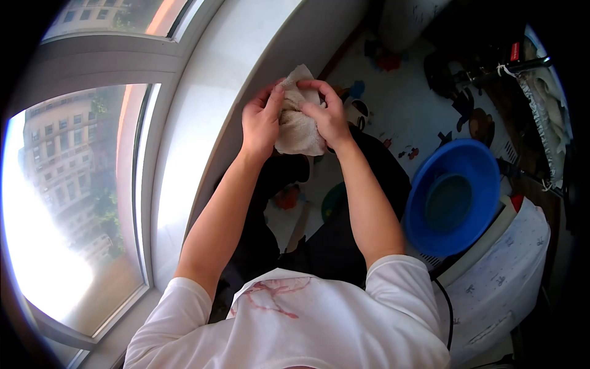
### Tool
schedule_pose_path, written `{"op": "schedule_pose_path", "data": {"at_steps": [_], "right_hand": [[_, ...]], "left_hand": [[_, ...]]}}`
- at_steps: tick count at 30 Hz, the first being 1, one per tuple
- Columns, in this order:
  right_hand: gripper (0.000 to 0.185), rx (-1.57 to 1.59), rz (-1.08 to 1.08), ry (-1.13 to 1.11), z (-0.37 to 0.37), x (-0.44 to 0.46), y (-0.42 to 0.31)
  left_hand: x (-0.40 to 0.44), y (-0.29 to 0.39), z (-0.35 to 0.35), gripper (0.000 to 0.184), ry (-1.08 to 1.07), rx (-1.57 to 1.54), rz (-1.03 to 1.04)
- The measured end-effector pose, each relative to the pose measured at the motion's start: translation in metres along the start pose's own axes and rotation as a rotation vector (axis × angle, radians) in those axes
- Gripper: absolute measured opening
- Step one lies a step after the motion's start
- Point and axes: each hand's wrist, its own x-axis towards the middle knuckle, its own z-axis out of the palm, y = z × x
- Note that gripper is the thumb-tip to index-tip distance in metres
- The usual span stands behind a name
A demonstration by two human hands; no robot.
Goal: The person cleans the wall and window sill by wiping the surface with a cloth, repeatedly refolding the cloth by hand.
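Observation:
A crumpled off-white cloth (299, 136) is held up between my two hands, in front of my body and beside the window sill. My left hand (261, 120) grips its left side, with the thumb on top. On the other side, my right hand (332, 117) pinches the cloth between thumb and fingers. One corner of the cloth sticks up above the hands, and its lower part hangs loose below them. Some fingertips are hidden in the folds.
To the left run a white window sill (203, 86) and a framed window (80, 178). A blue basin (485, 203) stands at the right, near a white patterned cover (507, 277). A rack with hanging fabric (544, 111) is at the far right. Dark shoes lie on the floor.

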Motion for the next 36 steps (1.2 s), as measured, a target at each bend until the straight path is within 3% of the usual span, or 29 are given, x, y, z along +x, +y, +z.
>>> {"op": "schedule_pose_path", "data": {"at_steps": [4,7,10,13,14,15,17,20,23,25,26,28,32,36], "right_hand": [[0.036,-0.192,-0.100,-0.009,0.003,0.003,0.009],[0.033,-0.075,0.027,-0.082,-0.002,0.006,0.020],[0.030,0.515,0.265,-0.103,-0.001,0.009,0.014],[0.028,0.572,0.324,-0.058,0.001,0.016,0.023],[0.027,0.497,0.292,0.021,0.012,0.014,0.009],[0.027,0.434,0.260,0.063,0.018,0.016,0.010],[0.027,0.308,0.201,0.139,0.025,0.026,0.019],[0.032,0.256,-0.049,0.233,0.026,0.052,0.030],[0.036,0.107,-0.214,0.326,0.034,0.047,0.026],[0.037,-0.005,-0.359,0.362,0.028,0.081,0.006],[0.038,-0.047,-0.366,0.376,0.028,0.087,0.003],[0.038,-0.170,-0.295,0.397,0.027,0.094,-0.004],[0.036,-0.387,-0.426,0.400,0.030,0.106,-0.003],[0.033,-0.531,-0.549,0.248,0.031,0.105,0.007]], "left_hand": [[0.003,0.008,0.003,0.034,-0.039,0.146,0.062],[0.007,0.004,0.004,0.034,-0.112,0.306,0.101],[0.006,0.008,0.001,0.045,-0.267,0.455,0.112],[-0.020,0.031,0.004,0.054,-0.402,0.820,0.264],[-0.029,0.030,0.001,0.063,-0.430,1.019,0.362],[-0.048,0.039,0.004,0.067,-0.377,1.226,0.333],[-0.075,0.047,-0.009,0.065,-0.429,1.234,0.435],[-0.114,0.031,-0.051,0.046,-0.641,1.032,0.383],[-0.156,-0.002,-0.109,0.025,-0.707,1.140,0.308],[-0.167,-0.017,-0.144,0.010,-0.638,1.149,0.265],[-0.173,-0.017,-0.157,0.004,-0.578,1.151,0.123],[-0.176,-0.020,-0.175,0.017,-0.459,1.137,-0.154],[-0.131,-0.019,-0.167,0.045,-0.441,0.920,-0.763],[-0.126,-0.025,-0.164,0.045,-0.449,0.860,-0.744]]}}
